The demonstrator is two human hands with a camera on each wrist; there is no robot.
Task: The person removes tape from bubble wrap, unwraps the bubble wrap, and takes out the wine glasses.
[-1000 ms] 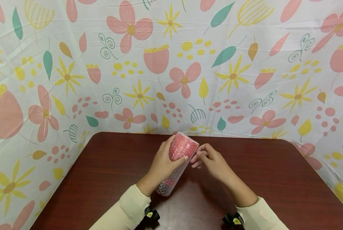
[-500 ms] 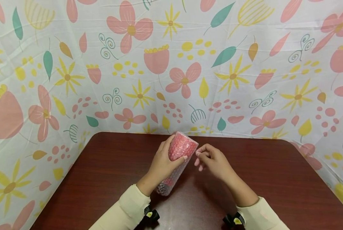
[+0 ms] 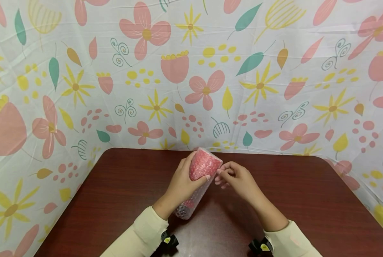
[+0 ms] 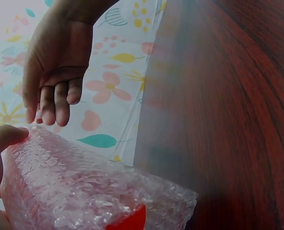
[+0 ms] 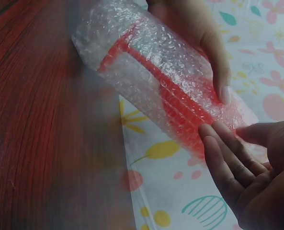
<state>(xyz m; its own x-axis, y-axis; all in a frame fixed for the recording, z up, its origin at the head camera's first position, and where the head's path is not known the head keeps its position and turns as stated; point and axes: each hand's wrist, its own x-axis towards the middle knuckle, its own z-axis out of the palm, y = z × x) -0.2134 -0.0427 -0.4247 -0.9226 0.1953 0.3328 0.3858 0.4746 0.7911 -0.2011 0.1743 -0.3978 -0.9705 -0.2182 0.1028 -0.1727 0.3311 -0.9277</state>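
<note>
Left hand (image 3: 180, 178) grips the wrapped bundle (image 3: 205, 164), tilted over the table (image 3: 130, 185).
The right hand (image 3: 239, 182) is at its far right edge; whether pinching, I cannot tell. A hard pull there could twist it from a one-handed hold.

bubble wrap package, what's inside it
A red object shows through the bubble wrap, with a narrow strip and a wider area. The wrap blurs its outline and the left hand covers part, so I can't tell what it is.
</note>
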